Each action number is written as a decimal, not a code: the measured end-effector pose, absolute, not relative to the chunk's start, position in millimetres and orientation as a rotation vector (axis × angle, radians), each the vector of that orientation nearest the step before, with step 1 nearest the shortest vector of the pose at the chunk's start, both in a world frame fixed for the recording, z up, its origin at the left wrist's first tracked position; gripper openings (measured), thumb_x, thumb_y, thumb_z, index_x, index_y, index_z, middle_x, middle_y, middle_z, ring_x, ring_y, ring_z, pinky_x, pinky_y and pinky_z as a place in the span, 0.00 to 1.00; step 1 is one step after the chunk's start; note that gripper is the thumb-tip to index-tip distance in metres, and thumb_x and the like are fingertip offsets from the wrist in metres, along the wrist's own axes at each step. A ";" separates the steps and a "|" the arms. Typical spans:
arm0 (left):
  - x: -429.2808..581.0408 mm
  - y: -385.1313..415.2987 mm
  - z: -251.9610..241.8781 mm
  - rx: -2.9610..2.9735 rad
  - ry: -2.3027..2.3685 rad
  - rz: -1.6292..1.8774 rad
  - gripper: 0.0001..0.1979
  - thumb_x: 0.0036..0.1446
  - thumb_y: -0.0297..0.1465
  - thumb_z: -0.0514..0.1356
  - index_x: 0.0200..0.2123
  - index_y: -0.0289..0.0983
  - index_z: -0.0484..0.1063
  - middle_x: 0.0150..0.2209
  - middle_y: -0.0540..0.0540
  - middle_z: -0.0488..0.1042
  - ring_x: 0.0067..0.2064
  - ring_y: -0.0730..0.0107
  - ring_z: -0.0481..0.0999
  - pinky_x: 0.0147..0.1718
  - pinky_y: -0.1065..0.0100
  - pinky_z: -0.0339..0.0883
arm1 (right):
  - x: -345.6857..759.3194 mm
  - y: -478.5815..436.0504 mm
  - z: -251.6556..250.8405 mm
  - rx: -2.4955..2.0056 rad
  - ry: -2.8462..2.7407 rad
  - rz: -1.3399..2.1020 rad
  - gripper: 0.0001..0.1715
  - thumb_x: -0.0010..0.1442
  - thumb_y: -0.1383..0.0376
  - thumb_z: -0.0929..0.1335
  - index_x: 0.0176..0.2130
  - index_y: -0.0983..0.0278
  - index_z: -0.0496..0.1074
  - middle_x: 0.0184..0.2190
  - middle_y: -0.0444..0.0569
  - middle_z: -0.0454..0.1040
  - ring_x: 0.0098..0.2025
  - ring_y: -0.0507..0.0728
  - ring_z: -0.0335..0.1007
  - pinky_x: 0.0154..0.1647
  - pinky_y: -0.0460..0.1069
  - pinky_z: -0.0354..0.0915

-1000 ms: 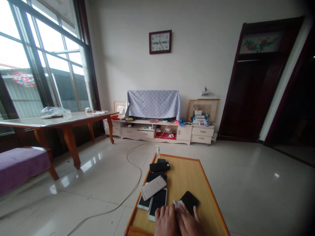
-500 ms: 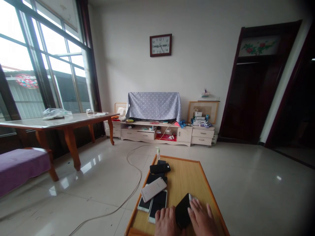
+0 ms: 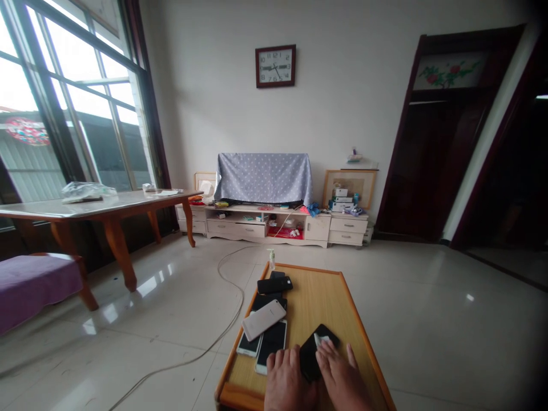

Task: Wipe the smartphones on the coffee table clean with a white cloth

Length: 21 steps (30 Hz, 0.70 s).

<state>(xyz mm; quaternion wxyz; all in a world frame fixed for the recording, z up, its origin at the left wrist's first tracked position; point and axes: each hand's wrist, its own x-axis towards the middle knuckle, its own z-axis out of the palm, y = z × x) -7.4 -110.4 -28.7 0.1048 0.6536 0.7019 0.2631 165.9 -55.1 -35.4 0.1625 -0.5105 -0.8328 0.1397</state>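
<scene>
Head view looks down a low bamboo-coloured wooden tabletop (image 3: 317,297) with both hands at its near end. A black slab-shaped smartphone (image 3: 311,355) lies flat there, angled, between the two hands. The left hand (image 3: 287,381) rests palm down against the phone's left edge, its fingers (image 3: 286,359) lying close together and flat, steadying the phone rather than gripping it. The right hand (image 3: 342,381) lies over the phone's right side, fingers slightly spread, pressing a small white wipe (image 3: 322,340) onto the dark screen. Just left of the hands sit two white-framed smartphones (image 3: 263,345) side by side, a pale pink-gold smartphone (image 3: 264,319) lying across them. Farther up the tabletop lie more black phones (image 3: 274,284), and a small clear pump bottle (image 3: 271,260) stands at the far corner.
</scene>
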 end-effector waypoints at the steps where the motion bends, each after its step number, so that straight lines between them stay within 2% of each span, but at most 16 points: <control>1: -8.7 -110.4 -29.6 1.921 2.068 0.769 0.35 0.52 0.48 0.63 0.60 0.39 0.69 0.53 0.42 0.78 0.55 0.47 0.70 0.60 0.49 0.50 | 160.5 -58.0 -38.9 -1.423 -2.398 0.419 0.30 0.74 0.49 0.53 0.64 0.53 0.68 0.65 0.48 0.67 0.70 0.65 0.57 0.73 0.75 0.37; 4: -13.4 -110.2 -30.9 1.913 2.039 0.749 0.28 0.61 0.43 0.56 0.62 0.39 0.69 0.54 0.41 0.77 0.56 0.49 0.71 0.59 0.51 0.51 | 142.8 -70.8 -58.1 -1.263 -2.476 0.443 0.28 0.74 0.49 0.55 0.63 0.50 0.70 0.62 0.47 0.71 0.67 0.65 0.63 0.72 0.74 0.43; 7: -16.4 -109.6 -30.4 1.892 2.018 0.740 0.28 0.65 0.40 0.53 0.65 0.38 0.66 0.57 0.41 0.76 0.58 0.51 0.70 0.61 0.52 0.51 | 130.5 -77.9 -75.2 -1.225 -2.449 0.374 0.26 0.73 0.50 0.56 0.61 0.47 0.72 0.58 0.46 0.75 0.63 0.65 0.69 0.71 0.73 0.49; 12: -15.6 -104.8 -34.7 1.845 2.072 0.777 0.26 0.67 0.38 0.51 0.65 0.40 0.66 0.56 0.43 0.78 0.56 0.52 0.73 0.61 0.51 0.53 | 122.6 -64.7 -72.2 -1.170 -2.482 0.371 0.26 0.73 0.55 0.55 0.63 0.48 0.70 0.62 0.45 0.71 0.66 0.65 0.64 0.72 0.73 0.49; 17: -10.8 -100.2 -49.4 1.948 2.225 0.887 0.23 0.62 0.33 0.56 0.60 0.43 0.71 0.49 0.45 0.82 0.49 0.54 0.77 0.55 0.52 0.61 | 128.8 -30.0 -48.1 -1.356 -2.489 0.321 0.28 0.73 0.57 0.54 0.63 0.49 0.69 0.65 0.44 0.68 0.69 0.63 0.59 0.74 0.70 0.44; 21: -6.5 -101.6 -51.9 2.108 2.417 1.026 0.20 0.57 0.33 0.60 0.54 0.44 0.74 0.41 0.46 0.82 0.44 0.54 0.77 0.49 0.54 0.65 | 138.8 -3.2 -41.0 -1.556 -2.410 0.249 0.32 0.71 0.60 0.51 0.64 0.59 0.69 0.67 0.53 0.65 0.71 0.67 0.56 0.71 0.76 0.41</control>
